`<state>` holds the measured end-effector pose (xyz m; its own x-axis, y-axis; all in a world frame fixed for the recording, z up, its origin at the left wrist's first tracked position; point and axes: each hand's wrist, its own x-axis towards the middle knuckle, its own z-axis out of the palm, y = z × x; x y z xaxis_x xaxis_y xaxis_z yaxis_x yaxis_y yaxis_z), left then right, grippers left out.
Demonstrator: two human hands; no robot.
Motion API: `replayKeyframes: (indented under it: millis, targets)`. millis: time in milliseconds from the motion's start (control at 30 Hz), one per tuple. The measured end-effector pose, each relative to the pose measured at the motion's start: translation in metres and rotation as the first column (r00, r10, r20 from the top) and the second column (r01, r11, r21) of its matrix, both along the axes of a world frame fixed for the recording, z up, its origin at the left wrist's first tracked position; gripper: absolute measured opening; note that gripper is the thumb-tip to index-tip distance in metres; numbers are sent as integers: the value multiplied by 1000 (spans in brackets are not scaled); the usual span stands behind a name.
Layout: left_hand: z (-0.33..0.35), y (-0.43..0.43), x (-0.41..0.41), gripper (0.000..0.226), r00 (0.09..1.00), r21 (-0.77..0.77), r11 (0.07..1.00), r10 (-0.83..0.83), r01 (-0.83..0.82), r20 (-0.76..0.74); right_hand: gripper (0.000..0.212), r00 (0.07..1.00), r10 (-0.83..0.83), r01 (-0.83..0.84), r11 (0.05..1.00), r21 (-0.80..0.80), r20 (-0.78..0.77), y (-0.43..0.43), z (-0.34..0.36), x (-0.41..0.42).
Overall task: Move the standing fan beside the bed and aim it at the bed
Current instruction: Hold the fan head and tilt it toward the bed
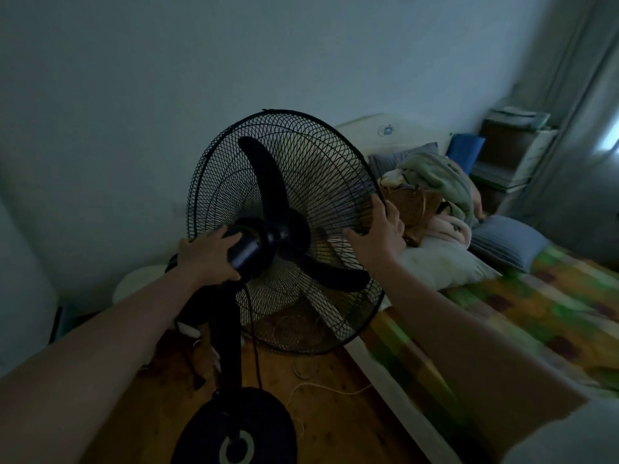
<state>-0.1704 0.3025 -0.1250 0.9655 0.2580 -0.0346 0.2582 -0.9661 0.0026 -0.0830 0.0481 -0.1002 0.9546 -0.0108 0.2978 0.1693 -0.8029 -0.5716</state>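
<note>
A black standing fan point(294, 182) stands on the wooden floor right beside the bed point(522, 316), its round base point(234, 430) near my feet. Its wire cage faces toward the bed and headboard. My left hand point(207, 256) is wrapped around the motor housing behind the cage. My right hand point(382, 226) holds the cage's right rim, fingers over the wire. The bed has a green and yellow patterned sheet.
Pillows and a heap of clothes and blankets point(435, 195) lie at the head of the bed. A shelf unit point(509, 155) and curtains point(576, 95) stand in the far right corner. Cords point(318, 386) trail on the floor by the bed frame. A pale round object point(140, 283) sits at the wall.
</note>
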Motion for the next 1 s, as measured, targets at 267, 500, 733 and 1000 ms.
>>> replayKeyframes:
  millis: [267,500,733,1000]
  targets:
    - [1,21,2,94,993,-44,992,-118,118,-7,77,998,-69,69,997,18,9,8,12,-38]
    - [2,41,7,95,981,-87,977,-194,192,-15,70,987,-151,149,988,45,50,23,17,-58]
    - [4,50,10,94,974,-125,967,-225,222,-10,68,980,-189,185,981,55,57,31,20,-71]
    - [2,56,15,94,971,-152,960,-238,234,-8,67,980,-197,196,980,42,32,33,25,-79]
